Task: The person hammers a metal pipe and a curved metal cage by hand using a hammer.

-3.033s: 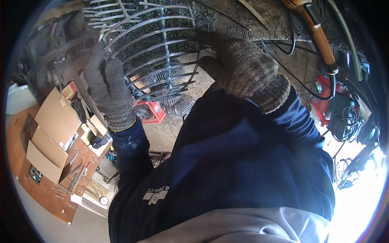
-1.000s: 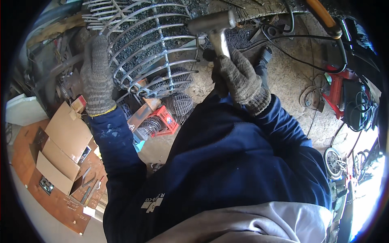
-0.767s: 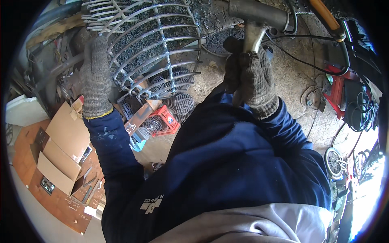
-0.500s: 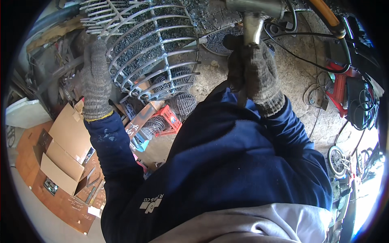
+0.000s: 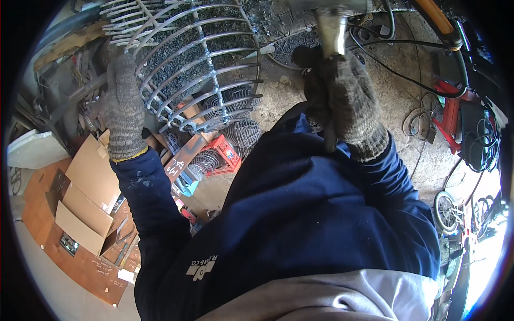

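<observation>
My left hand [image 5: 124, 104], in a grey knitted glove with a yellow cuff edge, is at the left side of a curved basket of welded metal bars [image 5: 209, 59]. Its fingers close at the basket's edge, with their tips partly hidden. In my right hand [image 5: 350, 101], also gloved, is a hammer [image 5: 333, 35] gripped by its handle. The hammer's metal head is partly cut off by the top of the view. The lower end of the handle sticks out below my fist, and the hammer is apart from the basket.
Dark gritty material [image 5: 184, 45] lies beneath the bars. Several round wire baskets [image 5: 242, 134] and a red crate [image 5: 227, 152] stand below. Open cardboard boxes [image 5: 91, 182] rest on a brown board [image 5: 40, 203] at left. Black cables [image 5: 412, 45] and a red stand [image 5: 452, 120] are at right.
My right hand and the hammer have moved slightly, with the hammer's head farther up in view and its handle end now showing below the fist. The basket and left hand have shifted slightly left.
</observation>
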Available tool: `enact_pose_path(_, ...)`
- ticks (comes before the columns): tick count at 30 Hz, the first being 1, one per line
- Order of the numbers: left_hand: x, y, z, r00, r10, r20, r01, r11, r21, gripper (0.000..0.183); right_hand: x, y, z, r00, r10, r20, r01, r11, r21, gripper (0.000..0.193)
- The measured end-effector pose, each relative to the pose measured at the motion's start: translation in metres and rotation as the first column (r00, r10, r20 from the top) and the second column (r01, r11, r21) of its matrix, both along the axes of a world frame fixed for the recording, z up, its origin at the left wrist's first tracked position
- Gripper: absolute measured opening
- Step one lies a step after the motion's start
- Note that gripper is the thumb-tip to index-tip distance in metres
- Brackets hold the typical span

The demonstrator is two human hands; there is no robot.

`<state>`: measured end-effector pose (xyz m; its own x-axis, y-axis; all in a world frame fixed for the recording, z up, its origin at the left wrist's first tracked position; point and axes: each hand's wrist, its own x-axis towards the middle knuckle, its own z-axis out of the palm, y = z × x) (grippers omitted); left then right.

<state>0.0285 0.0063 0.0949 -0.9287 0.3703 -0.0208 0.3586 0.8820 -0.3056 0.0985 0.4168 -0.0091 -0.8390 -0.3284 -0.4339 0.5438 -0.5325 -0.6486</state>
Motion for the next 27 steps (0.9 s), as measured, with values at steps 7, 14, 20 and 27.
enact_pose_path(7,-0.001,0.028,0.003,0.904,0.414,0.102,-0.427,0.882,0.199,0.037,-0.013,-0.006,0.018,0.955,0.298,-0.017,-0.292,0.946,0.141,0.048)
enact_pose_path(14,-0.003,0.012,-0.001,0.996,0.054,-0.074,-0.043,0.988,0.150,0.052,0.003,-0.006,-0.020,0.987,0.109,-0.115,-0.103,0.993,0.057,0.044)
enact_pose_path(20,-0.002,0.043,0.004,0.856,0.501,0.129,-0.513,0.792,0.329,0.059,0.015,-0.019,-0.035,0.978,-0.001,-0.208,-0.004,1.000,-0.025,0.037)
enact_pose_path(27,-0.004,0.047,0.007,0.724,0.650,0.230,-0.677,0.604,0.421,0.067,0.007,-0.042,-0.037,0.968,0.008,-0.252,0.030,0.989,0.143,0.056)
